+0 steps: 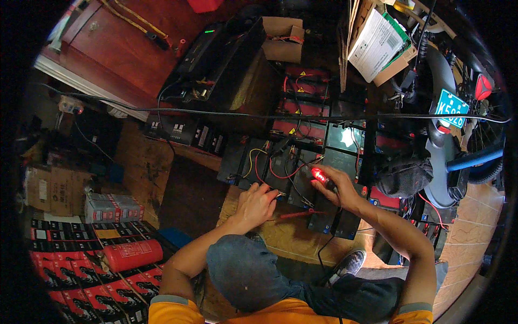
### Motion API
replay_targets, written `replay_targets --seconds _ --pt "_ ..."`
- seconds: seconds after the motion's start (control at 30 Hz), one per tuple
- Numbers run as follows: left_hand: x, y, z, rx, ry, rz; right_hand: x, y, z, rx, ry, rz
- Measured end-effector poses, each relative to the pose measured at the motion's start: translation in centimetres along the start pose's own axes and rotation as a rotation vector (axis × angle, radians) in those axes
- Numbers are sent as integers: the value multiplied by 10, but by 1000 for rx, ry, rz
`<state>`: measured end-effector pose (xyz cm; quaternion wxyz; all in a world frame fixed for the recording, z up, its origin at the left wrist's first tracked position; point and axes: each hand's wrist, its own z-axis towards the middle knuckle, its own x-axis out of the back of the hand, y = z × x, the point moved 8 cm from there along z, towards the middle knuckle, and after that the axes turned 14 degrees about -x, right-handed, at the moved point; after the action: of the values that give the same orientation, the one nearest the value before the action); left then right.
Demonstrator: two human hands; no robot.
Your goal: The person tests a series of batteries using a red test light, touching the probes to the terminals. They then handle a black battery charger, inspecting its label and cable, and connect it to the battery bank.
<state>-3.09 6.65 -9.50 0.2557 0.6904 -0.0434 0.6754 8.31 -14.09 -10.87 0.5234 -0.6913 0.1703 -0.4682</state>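
Note:
Rows of dark battery blocks (283, 166) stand on the floor before me, with red, yellow and black leads and clips across them. My left hand (255, 204) is at the near edge of a block, its fingertips around what looks like a small clip at the end of a lead. In my right hand (334, 186) is a dark handheld device with a glowing red display (319, 175), held above the blocks. A red stick-like tool, perhaps a probe or screwdriver (293, 214), lies on the floor between my hands. A bright reflection shows on one battery top (346, 137).
A black cable (226, 114) stretches across the view. A red fire extinguisher (133, 255) lies on stacked cartons at the lower left. An open cardboard box (282, 52) stands at the back, and a parked two-wheeler (441, 162) at the right. My shoe (351, 263) is near the batteries.

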Motion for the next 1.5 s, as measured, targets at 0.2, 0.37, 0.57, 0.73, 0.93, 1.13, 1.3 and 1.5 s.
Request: replay_targets --seconds 0.2,0.37,0.57,0.73,0.93,1.13,1.3,1.5 --pt "-1 -3 -4 58 -24 9 -1 0 1 -1 6 0" --pt "9 -5 -10 104 71 -15 -1 0 0 10 -8 2" --pt "1 -5 -9 67 49 -34 -3 1 0 -3 -17 22" --pt "-3 -3 -7 58 32 -11 -2 1 0 -1 2 5" --pt "-4 -3 -6 55 29 -16 -2 2 -1 -13 -7 19" --pt "-4 -3 -5 61 24 -13 -2 2 -1 -49 -29 44" --pt "-3 -3 -5 63 31 -18 -1 0 -1 -32 -31 26" --pt "-2 -3 -4 64 38 -24 -1 -1 0 -7 -18 18"
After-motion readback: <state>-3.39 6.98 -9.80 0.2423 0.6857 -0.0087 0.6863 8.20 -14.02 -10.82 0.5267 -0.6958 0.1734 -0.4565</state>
